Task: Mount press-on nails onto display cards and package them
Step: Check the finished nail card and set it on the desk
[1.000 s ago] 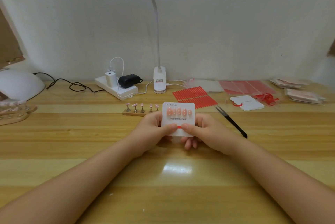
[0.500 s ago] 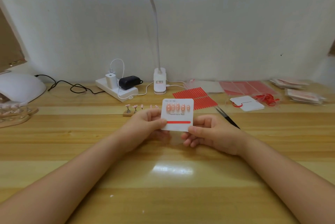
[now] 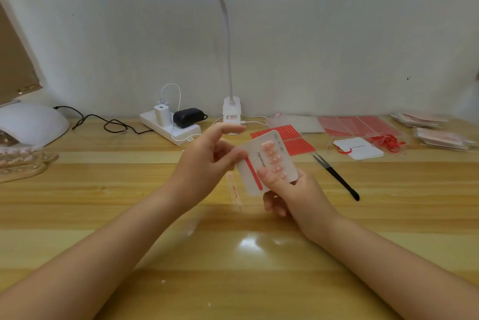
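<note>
Head view, right hand (image 3: 293, 190) fingers pinching nail card (image 3: 267, 164), left hand (image 3: 204, 161) fingers pinching its edge.

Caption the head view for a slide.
Both hands, left hand and right hand, hold a display card bearing pink press-on nails.

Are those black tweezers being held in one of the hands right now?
No, the black tweezers lie on the table, apart from the right hand, which holds the nail card.
</note>
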`<move>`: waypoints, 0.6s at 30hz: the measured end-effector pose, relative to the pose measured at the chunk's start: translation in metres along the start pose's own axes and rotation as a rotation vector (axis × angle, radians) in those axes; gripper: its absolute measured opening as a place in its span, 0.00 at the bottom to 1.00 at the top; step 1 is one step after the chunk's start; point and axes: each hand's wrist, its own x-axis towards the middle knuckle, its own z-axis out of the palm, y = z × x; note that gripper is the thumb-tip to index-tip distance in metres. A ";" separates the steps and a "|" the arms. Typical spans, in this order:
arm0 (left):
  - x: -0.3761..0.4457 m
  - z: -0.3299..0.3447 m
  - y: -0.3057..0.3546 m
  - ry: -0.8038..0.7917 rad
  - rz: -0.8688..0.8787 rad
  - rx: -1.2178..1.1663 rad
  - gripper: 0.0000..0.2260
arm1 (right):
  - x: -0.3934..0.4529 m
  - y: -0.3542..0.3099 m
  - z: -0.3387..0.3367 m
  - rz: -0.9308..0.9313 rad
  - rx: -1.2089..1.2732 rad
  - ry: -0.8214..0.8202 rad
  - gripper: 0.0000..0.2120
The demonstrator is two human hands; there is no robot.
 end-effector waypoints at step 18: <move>-0.016 0.023 -0.016 0.227 0.063 0.133 0.07 | 0.000 0.003 0.004 0.018 0.015 0.051 0.11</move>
